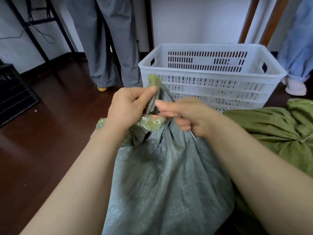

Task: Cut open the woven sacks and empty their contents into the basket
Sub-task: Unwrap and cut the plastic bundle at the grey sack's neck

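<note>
A grey-green woven sack [166,175] stands upright between my forearms, its neck bunched and wrapped in yellowish tape [150,122]. My left hand [128,107] pinches the gathered top of the neck and holds it up. My right hand [188,114] is curled around a small cutting tool; only a thin pale end [194,134] shows below the fist, and the hand is blurred. Its tip lies at the taped neck. A white slotted plastic basket [211,77] stands just behind the sack, open side up.
A second, olive-green tied sack [277,131] lies on the floor to the right. Two people stand nearby: grey trousers [105,39] at the basket's left, blue trousers [298,48] at its right. A black crate [13,92] sits far left on the dark wooden floor.
</note>
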A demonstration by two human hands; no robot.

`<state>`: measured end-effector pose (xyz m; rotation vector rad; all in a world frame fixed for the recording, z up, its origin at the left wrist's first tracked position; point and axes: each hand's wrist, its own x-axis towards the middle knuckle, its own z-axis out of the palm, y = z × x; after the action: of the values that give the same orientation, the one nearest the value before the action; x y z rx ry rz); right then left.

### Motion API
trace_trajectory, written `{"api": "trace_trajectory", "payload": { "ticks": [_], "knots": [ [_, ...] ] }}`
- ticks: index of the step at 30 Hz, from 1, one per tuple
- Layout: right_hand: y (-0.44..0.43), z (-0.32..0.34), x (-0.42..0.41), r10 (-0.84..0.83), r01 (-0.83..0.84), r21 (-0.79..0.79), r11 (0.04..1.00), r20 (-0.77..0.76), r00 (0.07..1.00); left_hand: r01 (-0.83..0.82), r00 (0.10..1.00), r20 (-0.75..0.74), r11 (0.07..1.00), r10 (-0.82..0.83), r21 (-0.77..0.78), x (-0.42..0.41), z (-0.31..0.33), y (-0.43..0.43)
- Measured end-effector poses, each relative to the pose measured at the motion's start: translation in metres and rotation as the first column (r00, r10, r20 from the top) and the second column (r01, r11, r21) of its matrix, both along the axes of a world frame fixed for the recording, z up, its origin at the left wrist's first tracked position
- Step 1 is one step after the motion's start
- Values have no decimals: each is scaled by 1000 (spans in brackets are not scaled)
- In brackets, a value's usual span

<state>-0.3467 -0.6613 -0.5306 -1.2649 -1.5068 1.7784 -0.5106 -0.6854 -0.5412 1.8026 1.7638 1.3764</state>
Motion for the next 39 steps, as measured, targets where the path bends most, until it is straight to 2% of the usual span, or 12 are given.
{"api": "trace_trajectory", "payload": {
  "ticks": [3,7,11,15,17,20,24,27,31,34,36,39],
  "knots": [
    [-8,-12,-20,-39,32,-62,998,-118,992,-64,983,167,997,69,-39,11,7,0],
    [-4,-17,-24,-252,224,-139,965,-247,936,-55,964,258,998,60,-29,7,9,-2],
    [3,-13,-20,-442,404,-182,896,-300,845,0,994,109,969,28,-248,10,8,-2],
    [2,-14,-18,-518,497,-148,855,-283,807,110,985,164,925,-54,-362,16,11,-1],
    [2,-16,-18,-565,548,-144,824,-282,775,103,991,124,911,-58,-399,18,12,1],
    [6,-21,-21,-634,617,-156,772,-268,725,54,998,16,915,-53,-400,19,11,2],
    [17,-25,-22,-722,678,-259,689,-326,610,-16,976,-211,954,-49,-300,20,5,1],
    [20,-30,-23,-755,700,-291,653,-321,571,-21,965,-257,969,-45,-248,18,2,0],
    [16,-28,-21,-726,665,-295,687,-317,610,53,967,-226,957,-121,-285,10,6,-4],
    [10,-21,-15,-568,540,-177,823,-288,771,100,975,-123,864,-183,-493,2,11,2],
    [11,-19,-13,-478,464,-118,878,-257,840,75,983,-89,793,-161,-605,-1,13,3],
    [12,-15,-14,-411,407,-71,911,-238,880,106,992,5,820,-125,-562,7,19,-1]
  ]
}}
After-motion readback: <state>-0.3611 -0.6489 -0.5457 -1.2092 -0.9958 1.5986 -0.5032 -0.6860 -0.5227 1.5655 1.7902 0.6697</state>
